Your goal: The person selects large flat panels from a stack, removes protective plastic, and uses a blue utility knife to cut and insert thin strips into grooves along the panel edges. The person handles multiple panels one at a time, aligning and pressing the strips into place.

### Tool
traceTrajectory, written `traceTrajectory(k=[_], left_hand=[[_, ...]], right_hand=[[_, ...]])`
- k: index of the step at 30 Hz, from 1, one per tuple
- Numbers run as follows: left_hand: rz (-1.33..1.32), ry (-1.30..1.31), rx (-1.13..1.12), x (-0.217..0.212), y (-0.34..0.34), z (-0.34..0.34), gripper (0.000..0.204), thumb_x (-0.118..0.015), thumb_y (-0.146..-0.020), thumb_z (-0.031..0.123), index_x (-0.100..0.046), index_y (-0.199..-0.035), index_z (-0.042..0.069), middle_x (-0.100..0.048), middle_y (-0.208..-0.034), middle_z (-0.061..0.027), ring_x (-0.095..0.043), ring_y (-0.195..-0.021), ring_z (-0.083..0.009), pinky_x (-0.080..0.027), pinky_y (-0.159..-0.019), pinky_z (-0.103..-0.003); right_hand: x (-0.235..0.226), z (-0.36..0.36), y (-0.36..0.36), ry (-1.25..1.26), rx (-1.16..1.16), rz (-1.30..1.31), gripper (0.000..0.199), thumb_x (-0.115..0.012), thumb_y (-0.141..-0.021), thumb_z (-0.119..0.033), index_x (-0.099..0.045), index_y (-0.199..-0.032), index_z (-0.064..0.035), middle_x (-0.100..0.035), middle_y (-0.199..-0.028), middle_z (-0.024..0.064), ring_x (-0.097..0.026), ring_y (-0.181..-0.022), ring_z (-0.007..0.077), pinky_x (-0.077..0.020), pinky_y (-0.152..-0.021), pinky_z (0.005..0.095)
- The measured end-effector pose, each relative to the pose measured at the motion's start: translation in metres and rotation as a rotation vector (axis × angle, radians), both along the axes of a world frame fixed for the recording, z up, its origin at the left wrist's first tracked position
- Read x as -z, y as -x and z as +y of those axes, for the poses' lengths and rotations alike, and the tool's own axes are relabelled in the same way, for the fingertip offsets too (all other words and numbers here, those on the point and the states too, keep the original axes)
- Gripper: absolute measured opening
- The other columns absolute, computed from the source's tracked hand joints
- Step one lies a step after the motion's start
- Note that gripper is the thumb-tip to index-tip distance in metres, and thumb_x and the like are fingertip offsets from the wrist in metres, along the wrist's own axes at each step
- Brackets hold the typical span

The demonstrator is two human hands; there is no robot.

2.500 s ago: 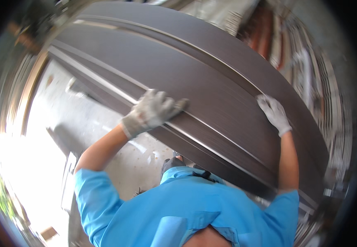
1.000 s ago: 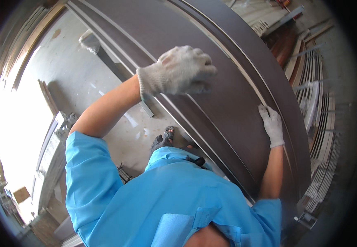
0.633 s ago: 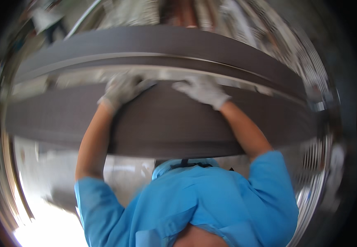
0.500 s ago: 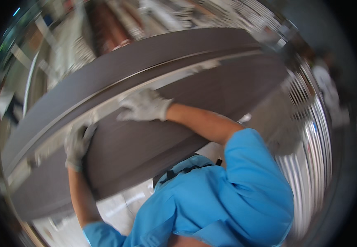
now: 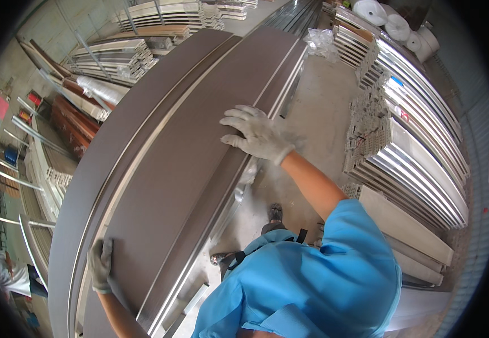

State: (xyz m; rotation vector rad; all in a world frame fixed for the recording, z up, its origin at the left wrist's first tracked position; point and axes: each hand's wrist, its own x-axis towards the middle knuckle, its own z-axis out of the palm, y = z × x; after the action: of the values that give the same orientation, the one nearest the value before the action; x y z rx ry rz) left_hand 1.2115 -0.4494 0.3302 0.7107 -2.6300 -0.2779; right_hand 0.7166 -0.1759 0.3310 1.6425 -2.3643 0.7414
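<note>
Long dark brown panels lie in front of me, running from the lower left to the upper middle, with a pale strip between them. My right hand, in a whitish work glove, lies with spread fingers on the nearer panel, close to its right edge. Lower down on the left, my gloved left hand rests at the pale strip. Its thumb stands apart from the fingers, which point away from me. Neither hand lifts anything.
Stacked metal profiles fill the right side, with white rolls behind. Crumpled clear plastic sits near the panels' far end. Racks of pale profiles stand at the upper left. Another person is at the left edge.
The view has turned and sharpened; the panels now run more away from me. My right hand has shifted from the pale strip to the right edge. My left hand stays by the strip.
</note>
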Motion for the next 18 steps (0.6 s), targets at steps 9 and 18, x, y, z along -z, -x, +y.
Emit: traceTrajectory(k=[9,18], left_hand=[[0.106,0.078,0.378,-0.046,0.439,0.069,0.056,-0.063,-0.096,0.04,-0.056,-0.131,-0.002,-0.061,-0.127,-0.0248,-0.058,-0.118,-0.0419,-0.046,-0.1,-0.046],[0.124,0.14,0.719,-0.057,0.775,0.14,0.046,-0.062,-0.096,0.043,-0.062,-0.129,0.01,-0.062,-0.128,-0.018,-0.057,-0.12,-0.0392,-0.044,-0.102,-0.046]], right_hand=[[0.051,0.211,0.107,-0.016,0.377,-0.317,0.037,-0.062,-0.091,-0.044,-0.069,-0.113,-0.0144,-0.07,-0.113,0.0075,-0.067,-0.102,0.0304,-0.0535,-0.087,0.0443],[0.085,0.338,0.147,-0.135,0.847,-0.599,0.03,-0.068,-0.089,-0.04,-0.073,-0.108,-0.017,-0.073,-0.1,0.0092,-0.07,-0.09,0.0325,-0.0542,-0.08,0.0433]])
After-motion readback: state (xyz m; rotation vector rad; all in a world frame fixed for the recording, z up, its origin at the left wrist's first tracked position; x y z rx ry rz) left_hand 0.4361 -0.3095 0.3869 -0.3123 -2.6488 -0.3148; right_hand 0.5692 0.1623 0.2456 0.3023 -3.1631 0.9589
